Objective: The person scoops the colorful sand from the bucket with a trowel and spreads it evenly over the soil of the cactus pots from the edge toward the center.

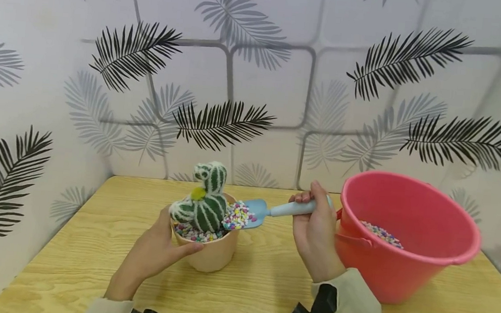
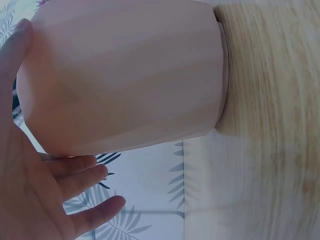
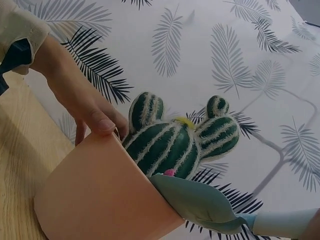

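Observation:
My left hand (image 1: 149, 249) grips the peach flower pot (image 1: 212, 257) on its left side, thumb along the near rim and fingers round the side. A striped green cactus (image 1: 211, 212) with a yellow flower stands in the pot, with small coloured pebbles (image 1: 190, 232) about its base. In my right hand (image 1: 315, 234) is the pale handle of a light blue hand trowel (image 1: 290, 209). Coloured pebbles (image 1: 238, 216) lie on its blade, which overlaps the pot's right rim. The right wrist view shows the trowel's blade (image 3: 197, 200) against the rim, seen from below.
A large pink bucket (image 1: 393, 283) stands on the right of the wooden table (image 1: 257, 286), close beside my right hand. More coloured pebbles (image 1: 382, 234) lie inside it. Behind the table rises a wall (image 1: 265, 93) with a leaf pattern.

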{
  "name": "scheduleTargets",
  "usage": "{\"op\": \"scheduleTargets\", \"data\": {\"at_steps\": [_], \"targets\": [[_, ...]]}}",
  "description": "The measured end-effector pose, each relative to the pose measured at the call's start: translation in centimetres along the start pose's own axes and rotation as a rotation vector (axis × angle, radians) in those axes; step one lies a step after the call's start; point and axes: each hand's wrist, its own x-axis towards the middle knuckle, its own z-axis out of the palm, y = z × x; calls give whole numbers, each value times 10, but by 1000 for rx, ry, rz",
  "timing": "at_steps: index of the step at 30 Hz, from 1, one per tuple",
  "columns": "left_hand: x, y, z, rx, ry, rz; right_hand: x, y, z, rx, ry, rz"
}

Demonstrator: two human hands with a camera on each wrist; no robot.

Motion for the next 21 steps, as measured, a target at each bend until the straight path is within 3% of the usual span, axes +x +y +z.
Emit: {"op": "scheduleTargets", "data": {"at_steps": [3, 7, 11, 21], "targets": [[1, -3, 2, -39, -13, 15, 2, -1, 1, -18, -5, 7], [3, -8, 2, -128, -32, 81, 5, -2, 4, -22, -31, 19], [4, -10, 0, -160, -38, 126, 7, -4, 10, -38, -47, 21], [2, -6, -1, -128, -39, 100, 5, -5, 16, -96, -36, 32]]}}
